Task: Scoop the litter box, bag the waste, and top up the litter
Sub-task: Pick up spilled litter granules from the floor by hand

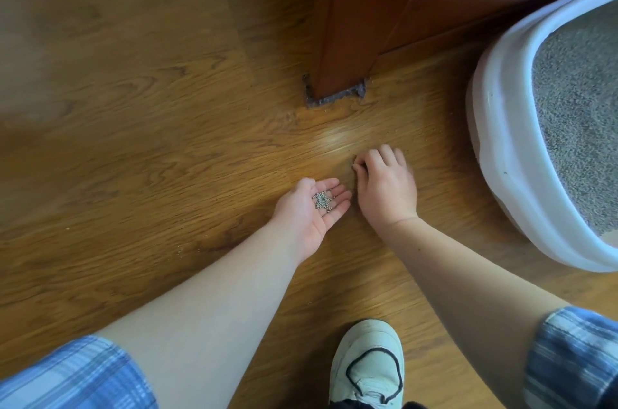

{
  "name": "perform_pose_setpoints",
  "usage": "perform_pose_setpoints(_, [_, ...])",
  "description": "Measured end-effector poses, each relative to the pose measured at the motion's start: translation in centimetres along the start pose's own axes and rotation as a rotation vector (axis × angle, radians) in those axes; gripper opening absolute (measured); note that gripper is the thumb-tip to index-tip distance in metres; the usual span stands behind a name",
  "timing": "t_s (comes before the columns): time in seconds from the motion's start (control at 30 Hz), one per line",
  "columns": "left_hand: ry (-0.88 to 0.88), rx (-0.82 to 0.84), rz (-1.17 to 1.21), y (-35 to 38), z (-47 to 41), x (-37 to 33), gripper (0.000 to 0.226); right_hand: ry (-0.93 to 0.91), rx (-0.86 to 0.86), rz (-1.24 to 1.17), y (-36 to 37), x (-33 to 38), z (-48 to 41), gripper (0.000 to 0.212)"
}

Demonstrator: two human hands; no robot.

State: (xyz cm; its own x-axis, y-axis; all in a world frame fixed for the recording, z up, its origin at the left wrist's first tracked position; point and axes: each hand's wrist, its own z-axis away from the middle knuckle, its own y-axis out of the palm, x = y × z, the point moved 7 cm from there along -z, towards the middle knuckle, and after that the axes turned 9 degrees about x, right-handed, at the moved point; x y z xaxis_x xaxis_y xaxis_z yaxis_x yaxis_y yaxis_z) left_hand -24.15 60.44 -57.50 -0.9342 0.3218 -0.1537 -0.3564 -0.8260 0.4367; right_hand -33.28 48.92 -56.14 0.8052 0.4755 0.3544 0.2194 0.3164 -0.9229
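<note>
While left palm holds grains, right hand picks strays off floor

As cleanup goes, this looks like the tail end: collecting spilled litter, not scooping. Left hand (309, 208) is palm up, fingers relaxed and flat, with a small pile of grey grains (322, 202) on it. Right hand (384, 183) is just beside it, knuckles up, fingers curled down onto the floor (167, 141). Cannot tell if a grain is pinched. Litter box (501, 147) sits to the right of both hands, nearer the right hand, with level grey litter (575, 101) inside. To dump, the loaded left palm must cross rightward past the right arm, so tipping is the risk. A few specks lie near the wooden furniture leg (337, 40). No scoop or bag in view
</note>
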Motion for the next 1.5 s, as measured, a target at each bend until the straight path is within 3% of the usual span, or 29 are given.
perform_pose_setpoints(0.13, [0.004, 0.003, -0.006, 0.0, -0.2, 0.1, 0.041, -0.011, 0.022, -0.07, 0.0, 0.7, 0.3, 0.017])
perform_pose_setpoints(0.27, [0.0, 0.042, 0.003, -0.2, -0.3, 0.4, 0.043, -0.217, 0.111, -0.273, 0.1, 3.6, 3.2, 0.013])
perform_pose_setpoints(0.4, [0.016, 0.019, 0.015, -0.4, -0.2, 0.5, 0.043, -0.065, 0.034, -0.342, -0.3, 1.0, 3.6, 0.025])
perform_pose_setpoints(0.5, [0.013, -0.011, -0.017, -0.7, 0.1, 0.4, 0.042, -0.095, 0.006, -0.196, -1.4, -0.2, 2.0, 0.032])
perform_pose_setpoints(0.67, [0.032, -0.009, -0.004, -1.2, 0.5, -0.2, 0.041, -0.289, 0.332, 0.231, 1.7, 1.9, 1.4, 0.057])
perform_pose_setpoints(0.87, [0.067, -0.006, 0.015, -2.6, 0.9, -1.1, 0.04, -0.188, 0.298, 0.366, 2.0, -0.6, 3.7, 0.062])
perform_pose_setpoints(0.93, [0.057, 0.003, 0.012, -2.5, 1.0, -1.0, 0.04, -0.129, 0.294, 0.296, 1.7, -1.3, 4.2, 0.062])
perform_pose_setpoints(1.0, [0.05, 0.021, 0.007, -2.0, 1.0, -0.7, 0.04, -0.098, 0.245, 0.047, 0.9, -1.8, 4.4, 0.058])
perform_pose_setpoints(1.1, [0.04, 0.034, 0.003, -1.3, 0.9, -0.4, 0.039, 0.131, 0.005, -0.483, -1.5, -4.3, 3.3, 0.049])
perform_pose_setpoints(1.2, [0.03, 0.042, 0.003, -1.0, 0.9, -0.1, 0.039, 0.284, -0.139, -0.604, -2.8, -6.3, 1.2, 0.043])
perform_pose_setpoints(1.5, [0.024, 0.019, 0.008, -1.6, 1.0, 0.2, 0.04, -0.085, 0.046, -0.595, -1.6, -0.9, -1.9, 0.034])
